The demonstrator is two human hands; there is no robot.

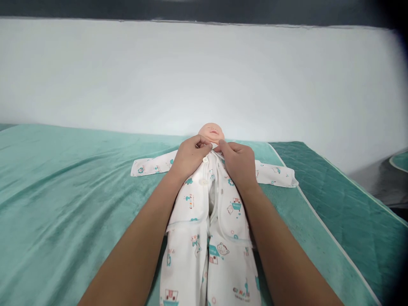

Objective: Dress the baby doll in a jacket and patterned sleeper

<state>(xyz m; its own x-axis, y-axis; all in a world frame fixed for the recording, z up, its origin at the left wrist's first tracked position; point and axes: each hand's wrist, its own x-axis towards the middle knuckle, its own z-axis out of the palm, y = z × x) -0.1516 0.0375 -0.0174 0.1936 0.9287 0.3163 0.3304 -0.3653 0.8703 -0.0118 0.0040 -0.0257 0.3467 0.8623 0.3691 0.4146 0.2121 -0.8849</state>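
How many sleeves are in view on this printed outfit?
2: one sleeve lies stretched out beside the left hand, the other sleeve beside the right hand. The hands partly hide both.

The one camera over there rides on the person's head, looking forward and down onto the backs of the left hand [191, 156] and right hand [240, 160]. It faces up the printed garment [188, 208] from the leg end, close enough that the lower edge cuts it off. The doll's head [209, 131] lies farther off; the white wall [204, 76] closes the background.
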